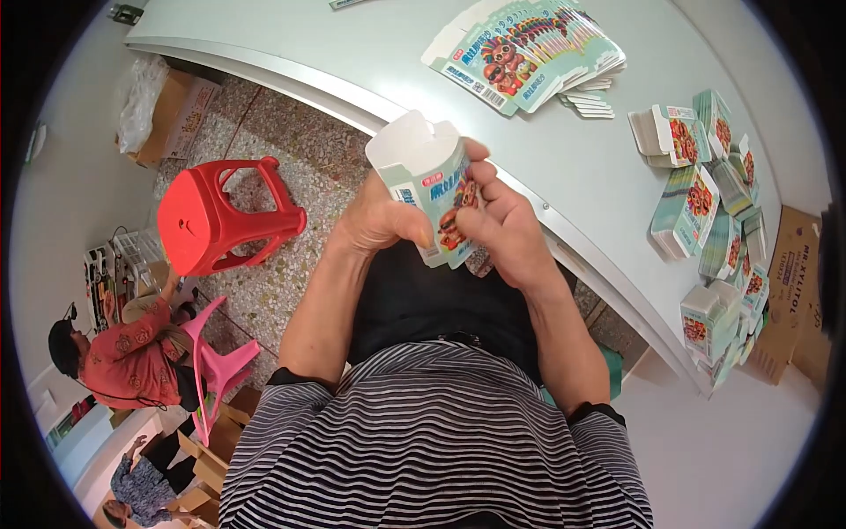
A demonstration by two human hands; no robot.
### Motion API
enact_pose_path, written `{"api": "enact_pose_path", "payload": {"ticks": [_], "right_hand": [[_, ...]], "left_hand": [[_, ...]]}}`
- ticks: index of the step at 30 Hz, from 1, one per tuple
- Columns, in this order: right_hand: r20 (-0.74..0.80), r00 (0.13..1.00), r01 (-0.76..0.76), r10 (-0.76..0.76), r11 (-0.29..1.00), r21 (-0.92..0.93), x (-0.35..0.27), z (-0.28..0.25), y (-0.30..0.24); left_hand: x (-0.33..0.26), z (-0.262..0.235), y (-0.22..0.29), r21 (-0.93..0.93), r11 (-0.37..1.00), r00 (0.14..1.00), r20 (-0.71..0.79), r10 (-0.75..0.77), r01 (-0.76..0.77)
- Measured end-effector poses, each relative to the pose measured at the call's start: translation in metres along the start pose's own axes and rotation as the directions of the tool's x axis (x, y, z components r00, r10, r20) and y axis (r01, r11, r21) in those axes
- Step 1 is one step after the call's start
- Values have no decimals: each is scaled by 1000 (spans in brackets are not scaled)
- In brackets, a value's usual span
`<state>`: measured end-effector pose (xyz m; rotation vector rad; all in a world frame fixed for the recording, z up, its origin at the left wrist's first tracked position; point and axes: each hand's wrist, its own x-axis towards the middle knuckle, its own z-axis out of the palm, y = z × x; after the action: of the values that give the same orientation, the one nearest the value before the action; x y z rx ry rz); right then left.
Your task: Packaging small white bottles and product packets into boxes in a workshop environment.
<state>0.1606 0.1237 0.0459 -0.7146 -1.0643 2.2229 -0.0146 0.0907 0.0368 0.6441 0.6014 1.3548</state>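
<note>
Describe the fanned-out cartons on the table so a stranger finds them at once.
Find the white table curving across the top and right of the view. On it, beyond the right hand, lie pale green cartons. Unlike the bundles heaped farther right, these spread in one overlapping fan.

Clothing of the figure, seen from above. At 6 o'clock, a shirt (432, 432) in narrow black and whitish stripes, running crosswise and rippled over the front. At 8 o'clock, the left sleeve (264, 419), short, with slanting stripes and a plain dark cuff (304, 381); between 4 and 5, the right sleeve (604, 441), likewise dark-edged. Left hand (374, 216), at 11, and right hand (509, 231), at 2, are bare. Beyond the hem, black cloth (441, 304) covers the lap.
</note>
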Motion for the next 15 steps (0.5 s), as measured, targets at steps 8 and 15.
{"api": "enact_pose_path", "payload": {"ticks": [8,15], "right_hand": [[105,989,-107,101,993,52,-14,-3,15],[304,938,-236,165,948,213,-23,-23,41]], "left_hand": [[-7,-7,-29,50,998,994,-111,-19,25],[-17,1,-41,-7,997,989,131,-73,75]]}}
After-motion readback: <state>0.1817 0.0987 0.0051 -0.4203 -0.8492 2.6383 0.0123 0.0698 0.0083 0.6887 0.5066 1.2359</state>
